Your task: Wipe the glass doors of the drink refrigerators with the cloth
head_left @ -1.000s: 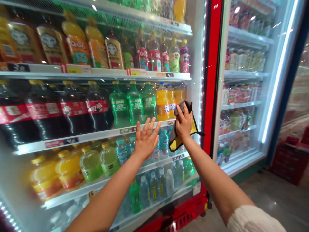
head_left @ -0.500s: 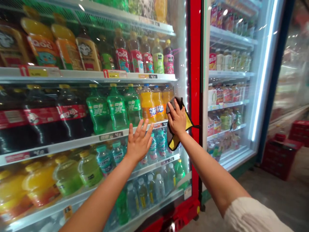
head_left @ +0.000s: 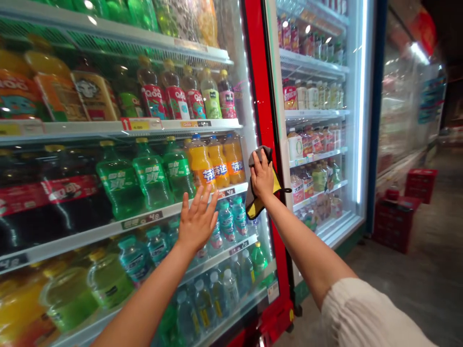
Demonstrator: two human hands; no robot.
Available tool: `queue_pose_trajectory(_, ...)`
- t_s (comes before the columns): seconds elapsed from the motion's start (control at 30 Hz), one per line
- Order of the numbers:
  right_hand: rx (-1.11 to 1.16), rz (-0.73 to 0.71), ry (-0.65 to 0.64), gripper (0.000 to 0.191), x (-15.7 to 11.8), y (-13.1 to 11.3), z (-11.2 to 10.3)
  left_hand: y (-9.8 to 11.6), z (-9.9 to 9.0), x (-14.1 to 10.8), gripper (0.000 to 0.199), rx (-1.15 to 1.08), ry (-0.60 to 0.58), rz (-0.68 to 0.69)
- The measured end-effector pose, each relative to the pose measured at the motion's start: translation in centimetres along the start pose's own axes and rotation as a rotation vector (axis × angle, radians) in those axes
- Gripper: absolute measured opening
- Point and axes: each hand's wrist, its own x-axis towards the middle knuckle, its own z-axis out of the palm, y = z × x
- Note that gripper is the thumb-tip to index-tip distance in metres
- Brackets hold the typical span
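My right hand (head_left: 262, 176) presses a grey and yellow microfiber cloth (head_left: 254, 208) against the right side of a glass cooler door (head_left: 246, 108), beside its red frame (head_left: 258, 62). The fingers lie stretched over the cloth, which hangs below the palm and has a small dark loop at its right corner. To the left and lower, my left hand (head_left: 198, 219) is open, fingers spread, at the glass; whether it touches cannot be told. Behind the glass near it are orange soda bottles (head_left: 218, 164) and green soda bottles (head_left: 149, 173).
Shelves of cola bottles (head_left: 74, 183), juice bottles (head_left: 61, 86) and water bottles (head_left: 206, 303) fill the cooler. A second lit drink cooler (head_left: 318, 113) adjoins on the right. Red boxes (head_left: 394, 224) sit on the floor (head_left: 401, 289) farther right.
The view has turned to the right. My right hand and the cloth have slid right across the glass, closer to the red frame. My left hand has shifted slightly right along the door.
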Motion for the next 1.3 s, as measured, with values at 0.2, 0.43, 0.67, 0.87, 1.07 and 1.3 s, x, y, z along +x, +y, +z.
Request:
queue_pose_trajectory(0.2,0.037,-0.024,-0.039,0.056,-7.1,2.8,0.6,0.3,0.3,-0.5,0.088,-0.012,0.015,0.003)
queue_pose_trajectory(0.43,0.042,0.022,0.043,0.053,2.7,1.4,0.8,-0.9,-0.8,-0.5,0.083,0.039,0.037,0.003)
queue_pose_trajectory(0.67,0.079,0.015,0.081,0.052,-1.7,2.5,1.0,-1.7,-2.4,-2.0,0.081,0.073,0.028,-0.008)
queue_pose_trajectory(0.87,0.112,0.111,0.123,0.052,0.7,-0.1,1.2,-2.9,-3.8,-3.0,0.083,0.066,0.026,-0.008)
queue_pose_trajectory(1.07,0.078,-0.241,-0.042,0.054,-1.0,-4.3,0.8,-2.8,-3.7,-3.1,0.081,0.075,0.038,-0.045)
queue_pose_trajectory(1.3,0.127,-0.213,-0.043,0.051,-0.4,-2.5,-0.5,-3.9,-4.6,-3.4,0.081,0.071,0.009,-0.022)
